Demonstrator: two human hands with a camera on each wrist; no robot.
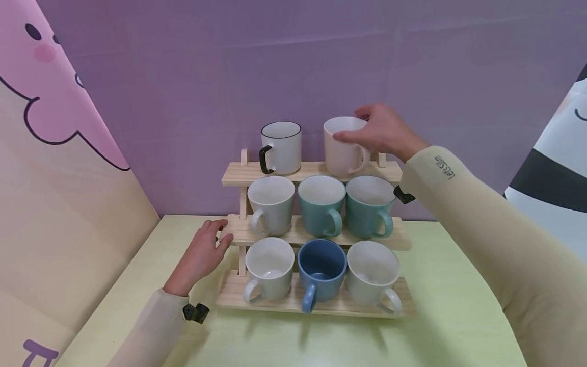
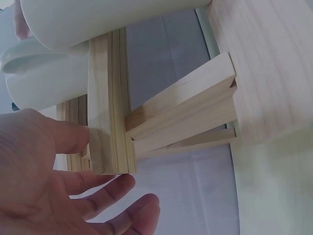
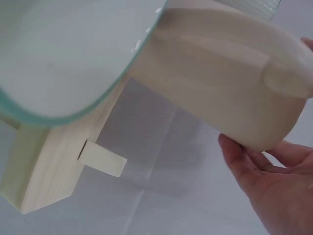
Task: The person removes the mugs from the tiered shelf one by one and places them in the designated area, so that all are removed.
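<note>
My right hand (image 1: 387, 131) holds a pale pink mug (image 1: 340, 148) by its rim at the right of the top shelf (image 1: 238, 174), thumb in front and fingers behind. The right wrist view shows the pink mug (image 3: 215, 83) with its handle and the fingertips at its rim. At the left end of the middle shelf (image 1: 238, 232), my left hand (image 1: 200, 255) grips the wood between thumb and fingers. In the left wrist view, the thumb touches one side of that shelf (image 2: 105, 142), with fingertips at its end. A white mug with black rim and handle (image 1: 286, 150) stands left of the pink one.
On the middle shelf stand a white mug (image 1: 275, 206) and two teal mugs (image 1: 316, 211). The bottom shelf (image 1: 231, 293) carries a white mug (image 1: 270, 270), a blue mug (image 1: 327, 285) and another white mug (image 1: 369, 278). Behind the rack hangs a purple backdrop (image 1: 192, 102).
</note>
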